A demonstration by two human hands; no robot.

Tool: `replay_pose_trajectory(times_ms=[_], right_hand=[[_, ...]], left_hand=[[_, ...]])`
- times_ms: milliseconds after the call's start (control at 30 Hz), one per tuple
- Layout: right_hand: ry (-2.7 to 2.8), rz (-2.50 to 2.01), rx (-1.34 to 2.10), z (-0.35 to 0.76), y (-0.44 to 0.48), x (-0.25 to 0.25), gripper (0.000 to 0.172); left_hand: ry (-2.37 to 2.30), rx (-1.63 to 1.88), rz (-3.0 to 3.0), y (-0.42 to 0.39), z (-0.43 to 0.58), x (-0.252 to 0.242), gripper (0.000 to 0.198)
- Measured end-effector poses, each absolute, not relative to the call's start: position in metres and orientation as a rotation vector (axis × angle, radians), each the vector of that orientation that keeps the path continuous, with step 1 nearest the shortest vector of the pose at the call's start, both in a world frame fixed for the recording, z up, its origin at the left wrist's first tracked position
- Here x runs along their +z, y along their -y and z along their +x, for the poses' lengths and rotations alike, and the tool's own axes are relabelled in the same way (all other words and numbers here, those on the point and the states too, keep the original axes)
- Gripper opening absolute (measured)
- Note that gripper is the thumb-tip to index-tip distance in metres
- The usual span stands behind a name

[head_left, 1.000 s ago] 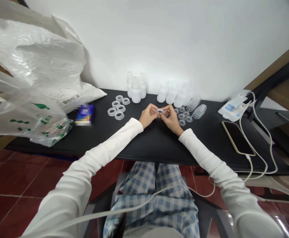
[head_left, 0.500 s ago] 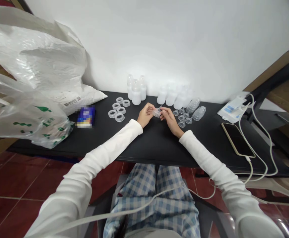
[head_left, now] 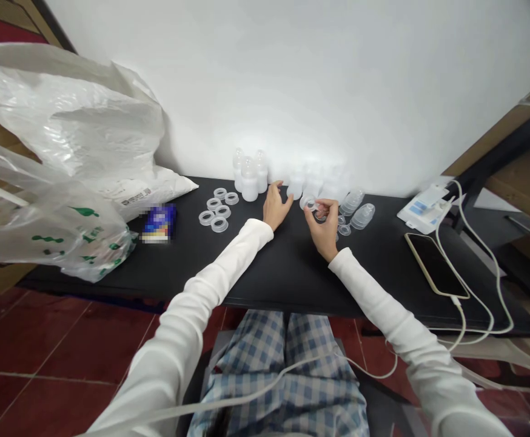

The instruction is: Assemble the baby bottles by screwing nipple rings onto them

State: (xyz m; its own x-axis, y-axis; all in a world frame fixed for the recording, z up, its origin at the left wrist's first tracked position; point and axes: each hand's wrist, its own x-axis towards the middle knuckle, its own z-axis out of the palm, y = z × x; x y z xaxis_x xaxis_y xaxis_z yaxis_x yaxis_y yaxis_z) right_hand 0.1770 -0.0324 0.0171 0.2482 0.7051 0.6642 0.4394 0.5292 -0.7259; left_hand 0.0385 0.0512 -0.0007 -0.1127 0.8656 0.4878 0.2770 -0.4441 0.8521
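Note:
My right hand pinches a translucent bottle collar ring between thumb and fingers, above the table. Whether a nipple sits inside the ring I cannot tell. My left hand is empty, thumb and fingers apart, close to the white bottle bodies by the wall. Left of it, capped baby bottles stand upright. Several loose collar rings lie farther left. Clear nipples are partly hidden behind my right hand, with stacked clear caps beyond them.
A blue packet and bulky plastic bags occupy the left of the black table. To the right are a phone, a white and blue pack and loose white cables. A wall runs behind.
My hands have moved apart. The left let go of the collar ring and opened toward the bottle bodies; the right carried the ring rightward. The view has tilted slightly upward.

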Motion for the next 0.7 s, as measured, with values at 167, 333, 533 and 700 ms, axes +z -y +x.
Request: replay_pose_trajectory(times_ms=[167, 333, 533, 700], right_hand=[[1.427, -1.107, 0.135, 0.183, 0.036, 0.024, 0.03], [1.464, -1.113, -0.008, 0.191, 0.031, 0.028, 0.025], [1.506, -1.068, 0.162, 0.196, 0.022, 0.027, 0.023], [1.524, -1.014, 0.454, 0.2, 0.015, 0.025, 0.027]], left_hand=[[-1.448, 1.537, 1.586, -0.083, 0.075, -0.001, 0.054], [-1.434, 1.569, 1.508, -0.083, 0.073, -0.005, 0.045], [-1.31, 1.531, 1.645, -0.038, 0.023, -0.01, 0.049], [-1.222, 1.418, 1.848, -0.016, -0.024, -0.003, 0.051]])
